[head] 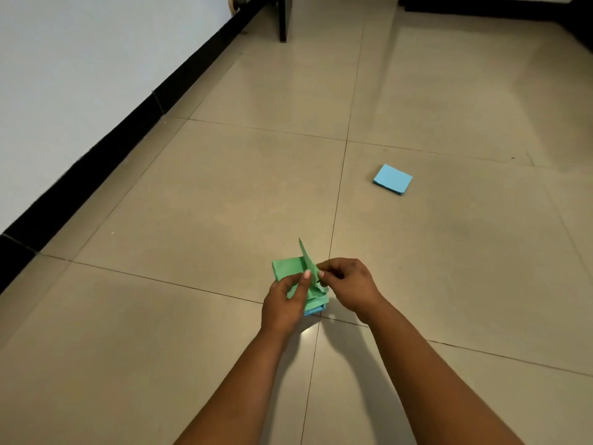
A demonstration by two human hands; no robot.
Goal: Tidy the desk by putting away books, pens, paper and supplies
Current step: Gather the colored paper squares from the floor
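Head view: one frame, looking down at a tiled floor [417,91].
Left hand [285,303]: low centre, reaching forward; fingers curl round the green stack [288,268], thumb lying along its top.
Left grip: grasping the green stack from the left side.
Right hand [348,284]: just right of the left hand, thumb and forefinger pinched together.
Right grip: pinching one green sheet [308,256], which stands up on edge above the stack, tilted slightly left.
Green stack: folded paper squares, held above the floor between both hands; a thin blue layer [316,311] shows at its underside.
Blue pad [393,179]: flat on the floor, well apart from the hands, up and to the right, beyond a tile joint.
Floor: beige glossy tiles, dark grout lines; a glare spot just below the left wrist.
Wall [80,75]: white, along the left, with a black skirting [128,139] running diagonally.
Furniture leg [284,17]: dark, upright, at top centre near the wall.
Top right corner: dark band at the floor's far edge; cannot tell what it is.
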